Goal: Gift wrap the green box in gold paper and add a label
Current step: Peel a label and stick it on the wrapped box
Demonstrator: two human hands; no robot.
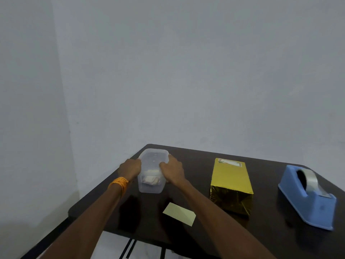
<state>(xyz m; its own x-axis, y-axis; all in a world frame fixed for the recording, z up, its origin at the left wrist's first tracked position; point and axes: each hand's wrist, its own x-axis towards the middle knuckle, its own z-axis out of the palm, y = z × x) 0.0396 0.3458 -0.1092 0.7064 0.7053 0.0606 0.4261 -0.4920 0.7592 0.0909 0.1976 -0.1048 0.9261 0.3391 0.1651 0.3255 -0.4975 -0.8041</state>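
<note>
While both hands clasp a clear plastic tub at the table's far left corner, the left hand presses its left side and the right hand curls fingers over its lid. The gold-wrapped box lies right of them, untouched, label on its far end. A pale paper slip lies nearer; a blue tape dispenser sits far right.

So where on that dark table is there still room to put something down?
Bare patches on the table: between the clear container and the gold-wrapped box, between that box and the blue tape dispenser, and the near right corner. The left end is crowded: both hands, left and right, grip the container, with a pale yellow paper just in front.
</note>
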